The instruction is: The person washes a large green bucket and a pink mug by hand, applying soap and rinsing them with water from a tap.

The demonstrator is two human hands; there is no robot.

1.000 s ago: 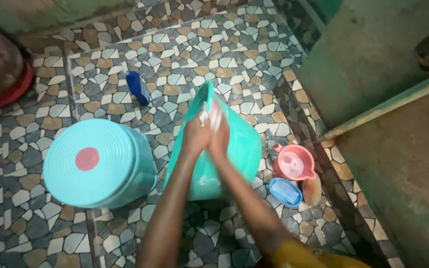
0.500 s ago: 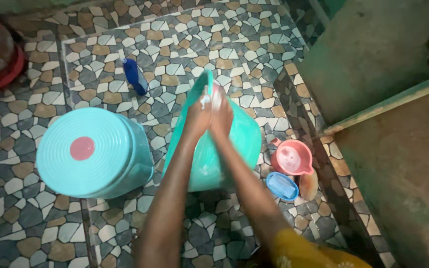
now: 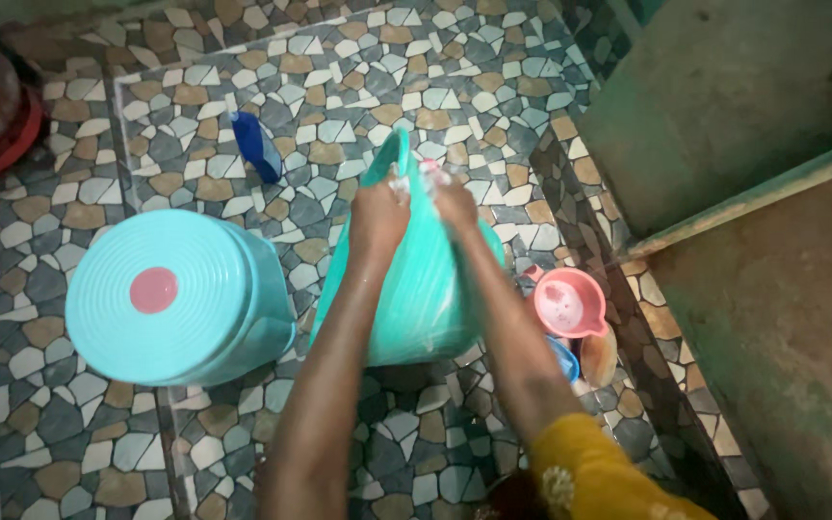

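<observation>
Down on the mosaic-tiled floor (image 3: 416, 87), you had both hands on a teal plastic bucket (image 3: 426, 289) that lay tipped on its side, its mouth turned away from you and its ribbed wall facing up. Your left hand (image 3: 377, 217) pressed on the upper wall near the rim, fingers curled together against the plastic with soap suds around them. Your right hand (image 3: 455, 204) sat just beside it on the same stretch of wall, fingers bent down onto the surface; whether they gripped the rim or only rubbed it, I could not tell.

Just left of the bucket stood an upturned teal tub (image 3: 180, 299) with a red disc at the middle of its base. A blue brush (image 3: 255, 146) lay on the tiles further off. By your right forearm sat a pink mug (image 3: 570, 303), close against the green wall (image 3: 724, 87).
</observation>
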